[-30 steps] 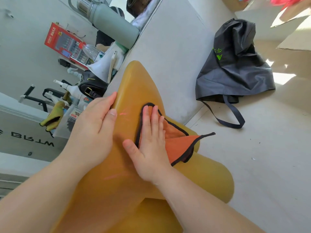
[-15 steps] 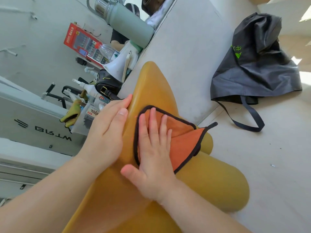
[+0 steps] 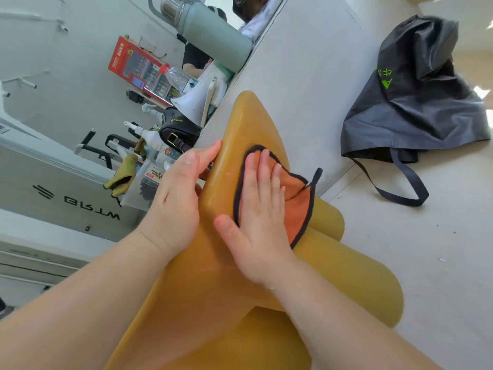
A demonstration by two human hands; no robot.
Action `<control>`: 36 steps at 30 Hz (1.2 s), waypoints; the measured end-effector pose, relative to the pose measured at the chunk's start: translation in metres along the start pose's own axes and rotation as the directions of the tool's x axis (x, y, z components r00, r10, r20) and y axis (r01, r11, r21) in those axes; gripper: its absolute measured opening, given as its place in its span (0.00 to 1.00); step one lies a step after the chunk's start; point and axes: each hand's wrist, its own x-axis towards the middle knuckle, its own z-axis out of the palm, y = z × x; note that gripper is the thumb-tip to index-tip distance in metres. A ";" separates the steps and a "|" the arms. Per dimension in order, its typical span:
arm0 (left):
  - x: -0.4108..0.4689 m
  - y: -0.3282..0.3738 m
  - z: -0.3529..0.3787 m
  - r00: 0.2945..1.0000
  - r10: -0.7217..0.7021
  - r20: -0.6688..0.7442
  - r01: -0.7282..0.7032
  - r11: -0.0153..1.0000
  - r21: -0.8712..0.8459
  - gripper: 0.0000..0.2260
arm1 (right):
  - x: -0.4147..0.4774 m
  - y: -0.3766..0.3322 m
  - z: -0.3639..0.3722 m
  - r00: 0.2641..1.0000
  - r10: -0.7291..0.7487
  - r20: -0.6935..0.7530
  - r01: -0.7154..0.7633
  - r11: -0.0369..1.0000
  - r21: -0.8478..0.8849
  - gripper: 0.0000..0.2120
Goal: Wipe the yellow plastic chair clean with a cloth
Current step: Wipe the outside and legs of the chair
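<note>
The yellow plastic chair (image 3: 248, 121) fills the middle and bottom of the head view, its rounded top edge pointing up and its thick legs at lower right. An orange cloth (image 3: 297, 206) with a black hem lies on the chair's flat face. My right hand (image 3: 260, 217) presses flat on the cloth with fingers spread. My left hand (image 3: 177, 193) grips the chair's left edge, fingers wrapped behind it.
A dark grey bag (image 3: 416, 102) with a long strap lies on the pale floor at upper right. Left of the chair a white ledge (image 3: 298, 65) carries a green flask (image 3: 210, 30), a megaphone (image 3: 192, 102), bottles and a black purse (image 3: 178, 129).
My right hand has slid the cloth up and down the chair's face, bunching it more narrowly. My left hand has kept its hold on the chair's edge.
</note>
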 end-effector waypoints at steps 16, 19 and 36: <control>0.002 0.003 0.000 0.997 0.027 0.072 -0.023 0.998 -0.053 0.31 | 0.031 -0.025 -0.018 1.000 0.000 0.016 0.000 1.000 -0.030 0.50; -0.003 0.006 -0.002 0.997 -0.063 0.035 0.064 0.998 -0.026 0.32 | -0.002 -0.017 -0.005 0.997 -0.063 0.042 0.067 0.993 -0.099 0.50; -0.003 -0.016 -0.009 0.982 0.171 0.082 -0.188 0.934 0.303 0.21 | 0.014 -0.002 -0.011 0.996 0.088 0.004 -0.088 0.996 -0.001 0.50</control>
